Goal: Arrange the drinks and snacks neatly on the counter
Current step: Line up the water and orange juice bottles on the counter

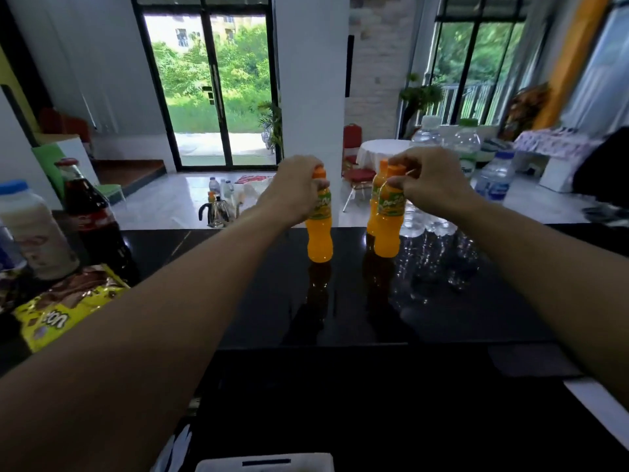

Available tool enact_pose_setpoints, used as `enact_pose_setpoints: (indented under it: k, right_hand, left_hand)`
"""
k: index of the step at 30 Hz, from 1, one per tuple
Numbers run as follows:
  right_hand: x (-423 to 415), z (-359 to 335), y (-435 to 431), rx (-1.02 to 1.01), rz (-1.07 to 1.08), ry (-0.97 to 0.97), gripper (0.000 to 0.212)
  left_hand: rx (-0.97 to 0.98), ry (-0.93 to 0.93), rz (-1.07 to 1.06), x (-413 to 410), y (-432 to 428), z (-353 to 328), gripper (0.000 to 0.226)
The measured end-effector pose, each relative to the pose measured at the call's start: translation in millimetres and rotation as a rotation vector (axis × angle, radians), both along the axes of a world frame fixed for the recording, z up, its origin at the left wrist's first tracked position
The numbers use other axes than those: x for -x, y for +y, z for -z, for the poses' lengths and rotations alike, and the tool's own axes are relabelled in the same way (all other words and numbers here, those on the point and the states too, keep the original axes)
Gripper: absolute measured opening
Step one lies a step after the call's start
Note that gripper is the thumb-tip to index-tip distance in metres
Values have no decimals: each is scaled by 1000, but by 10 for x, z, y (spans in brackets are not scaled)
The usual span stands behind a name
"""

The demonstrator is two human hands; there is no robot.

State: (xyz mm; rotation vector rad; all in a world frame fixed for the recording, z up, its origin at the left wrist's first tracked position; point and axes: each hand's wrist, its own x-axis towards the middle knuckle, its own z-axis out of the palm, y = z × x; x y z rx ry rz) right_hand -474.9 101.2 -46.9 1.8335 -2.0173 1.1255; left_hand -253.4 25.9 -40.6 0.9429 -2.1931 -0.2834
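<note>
Three small orange juice bottles stand upright near the far edge of the glossy black counter [340,318]. My left hand [296,192] grips the neck and cap of the left orange bottle [319,240]. My right hand [430,180] holds the cap of the front right orange bottle [387,233]. A third orange bottle [377,192] stands right behind it, partly hidden. Clear water bottles [425,137] stand in a group just right of the orange ones, behind my right hand.
At the left of the counter stand a cola bottle [92,216], a pale milky bottle [34,229] and a yellow snack bag [68,308]. A smaller water bottle [495,178] is at the far right. A white box edge [265,465] shows at the bottom.
</note>
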Motion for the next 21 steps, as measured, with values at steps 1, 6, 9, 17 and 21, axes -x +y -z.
enact_pose_setpoints:
  k: [1, 6, 9, 17, 21]
  right_hand:
    - [75, 32, 28, -4, 15, 2, 39]
    - [171, 129, 10, 11, 16, -20, 40]
    - [229, 157, -42, 45, 11, -27, 41]
    - [233, 174, -180, 56, -20, 10, 44]
    - [236, 182, -212, 60, -17, 14, 43]
  left_hand:
    - [3, -13, 5, 98, 38, 0, 26]
    - [-7, -13, 35, 267, 87, 86, 27]
    - [-22, 21, 42, 334, 78, 158, 40]
    - [-118, 92, 5, 327, -9, 237, 48]
    - [-132, 92, -23, 329, -16, 238, 47]
